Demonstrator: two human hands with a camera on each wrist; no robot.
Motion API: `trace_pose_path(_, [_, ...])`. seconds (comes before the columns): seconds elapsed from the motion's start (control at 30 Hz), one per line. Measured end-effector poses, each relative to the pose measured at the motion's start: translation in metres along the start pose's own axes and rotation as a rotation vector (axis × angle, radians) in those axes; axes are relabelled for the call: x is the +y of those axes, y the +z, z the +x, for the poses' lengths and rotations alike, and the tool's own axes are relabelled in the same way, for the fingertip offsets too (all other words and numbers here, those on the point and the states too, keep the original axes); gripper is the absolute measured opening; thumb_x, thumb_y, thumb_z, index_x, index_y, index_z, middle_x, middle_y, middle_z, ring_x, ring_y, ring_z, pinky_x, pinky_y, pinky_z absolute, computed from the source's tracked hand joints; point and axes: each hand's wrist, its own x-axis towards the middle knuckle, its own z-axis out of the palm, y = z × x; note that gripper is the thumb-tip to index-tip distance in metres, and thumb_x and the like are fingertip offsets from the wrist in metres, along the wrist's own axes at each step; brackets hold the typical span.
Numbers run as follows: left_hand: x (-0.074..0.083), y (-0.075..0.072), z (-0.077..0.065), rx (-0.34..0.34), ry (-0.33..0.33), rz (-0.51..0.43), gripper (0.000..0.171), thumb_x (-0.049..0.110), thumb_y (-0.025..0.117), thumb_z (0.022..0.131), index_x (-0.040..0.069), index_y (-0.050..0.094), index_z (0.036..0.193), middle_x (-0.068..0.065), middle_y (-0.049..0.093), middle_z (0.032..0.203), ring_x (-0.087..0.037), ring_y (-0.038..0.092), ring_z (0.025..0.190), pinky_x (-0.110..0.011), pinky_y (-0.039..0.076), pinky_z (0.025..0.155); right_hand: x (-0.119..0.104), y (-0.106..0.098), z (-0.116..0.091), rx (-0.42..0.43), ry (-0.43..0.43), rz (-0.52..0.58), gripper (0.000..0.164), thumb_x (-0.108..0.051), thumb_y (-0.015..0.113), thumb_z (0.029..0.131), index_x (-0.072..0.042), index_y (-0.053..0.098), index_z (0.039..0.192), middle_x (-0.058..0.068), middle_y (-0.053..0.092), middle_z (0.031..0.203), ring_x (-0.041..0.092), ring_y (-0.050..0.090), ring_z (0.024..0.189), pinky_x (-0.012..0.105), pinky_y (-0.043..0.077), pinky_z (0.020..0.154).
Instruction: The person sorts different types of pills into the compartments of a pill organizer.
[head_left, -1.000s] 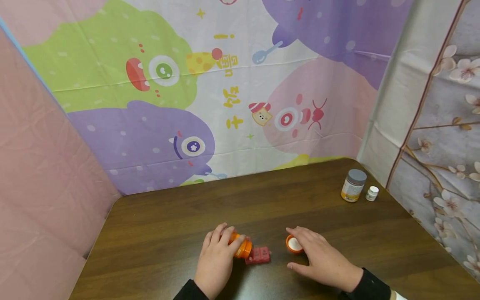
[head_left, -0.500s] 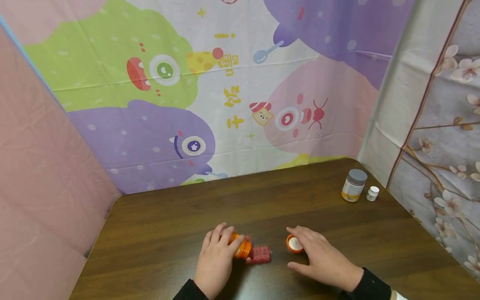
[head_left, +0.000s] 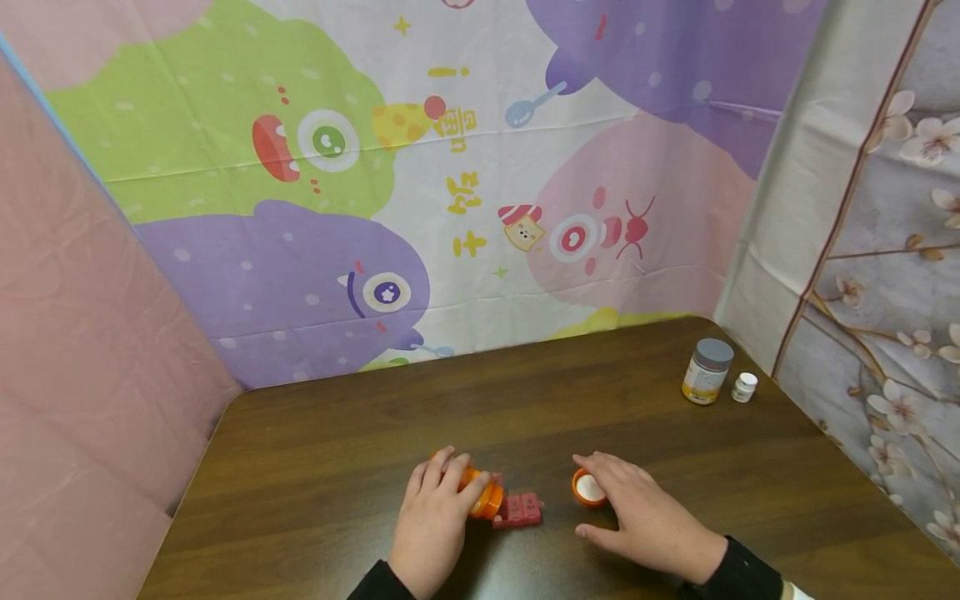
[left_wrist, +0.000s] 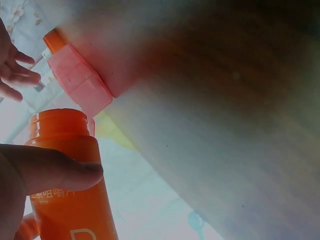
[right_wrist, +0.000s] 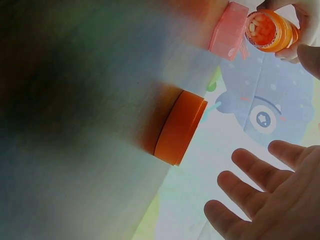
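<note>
My left hand (head_left: 431, 521) grips an orange pill bottle (head_left: 491, 502), tipped so its uncapped mouth points at a small pink pill organizer (head_left: 527, 508) on the table. Pale tablets (right_wrist: 260, 30) show inside the mouth in the right wrist view. The bottle overlaps the organizer's left part in the head view, hiding some of it. To the right, an orange cap (head_left: 589, 489) lies with its white inner side up. Over and beside that cap is my right hand (head_left: 652, 518), fingers extended and thumb apart, holding nothing; its fingers stand apart from the cap in the right wrist view.
At the table's back right corner stand a grey-lidded jar (head_left: 707, 372) and a small white bottle (head_left: 744, 387). A cartoon-printed curtain (head_left: 480, 192) hangs along the far edge of the brown wooden table (head_left: 330, 467), with other cloths at both sides.
The pill bottle has shifted slightly in my left hand, and its base end now shows beyond the fingers. My right hand, the cap and the organizer look unmoved.
</note>
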Motion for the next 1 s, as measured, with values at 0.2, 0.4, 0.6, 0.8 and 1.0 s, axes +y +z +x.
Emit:
trace_pose_path(0.2, [0.0006, -0.0007, 0.0002, 0.007, 0.012, 0.009, 0.059, -0.001, 0.080, 0.070, 0.028, 0.068, 0.119, -0.006, 0.057, 0.127, -0.032, 0.046, 0.129, -0.051, 0.040, 0.101, 0.0000, 0.0004, -0.0004, 0.019, -0.018, -0.009, 0.081, -0.049, 0.075, 0.084, -0.012, 0.042, 0.148, 0.010, 0.048, 0.146, 0.031, 0.042, 0.137, 0.057, 0.033, 0.108])
trace_pose_path(0.4, [0.0006, 0.0005, 0.0001, 0.001, 0.011, 0.013, 0.057, -0.001, 0.079, 0.072, 0.028, 0.068, 0.119, -0.006, 0.058, 0.127, -0.032, 0.046, 0.129, -0.051, 0.039, 0.101, 0.0004, 0.0008, -0.0007, 0.022, -0.022, -0.010, 0.081, -0.048, 0.075, 0.084, -0.011, 0.042, 0.148, 0.011, 0.048, 0.146, 0.031, 0.042, 0.137, 0.057, 0.033, 0.108])
trace_pose_path(0.6, [0.0006, 0.0004, -0.0003, 0.019, 0.001, 0.004, 0.057, -0.002, 0.078, 0.072, 0.028, 0.068, 0.120, -0.006, 0.057, 0.127, -0.032, 0.046, 0.128, -0.051, 0.039, 0.101, 0.0003, 0.0006, -0.0006, 0.022, -0.019, -0.012, 0.082, -0.049, 0.075, 0.084, -0.011, 0.042, 0.148, 0.011, 0.048, 0.146, 0.031, 0.042, 0.137, 0.057, 0.033, 0.108])
trace_pose_path(0.8, [0.0016, 0.0018, 0.0002, 0.019, 0.021, 0.016, 0.058, 0.000, 0.079, 0.071, 0.028, 0.067, 0.120, -0.006, 0.058, 0.127, -0.032, 0.046, 0.129, -0.050, 0.039, 0.101, -0.0005, -0.0002, -0.0006, 0.014, -0.012, -0.004, 0.082, -0.049, 0.075, 0.084, -0.010, 0.041, 0.149, 0.012, 0.048, 0.147, 0.031, 0.041, 0.137, 0.057, 0.032, 0.108])
trace_pose_path(1.0, [0.0044, 0.0014, 0.0022, 0.007, 0.019, 0.025, 0.056, 0.002, 0.079, 0.074, 0.029, 0.068, 0.121, -0.006, 0.059, 0.127, -0.031, 0.045, 0.130, -0.050, 0.039, 0.102, -0.0004, -0.0003, -0.0005, 0.009, -0.008, -0.002, 0.082, -0.050, 0.075, 0.084, -0.011, 0.041, 0.149, 0.012, 0.047, 0.147, 0.032, 0.041, 0.138, 0.057, 0.032, 0.109])
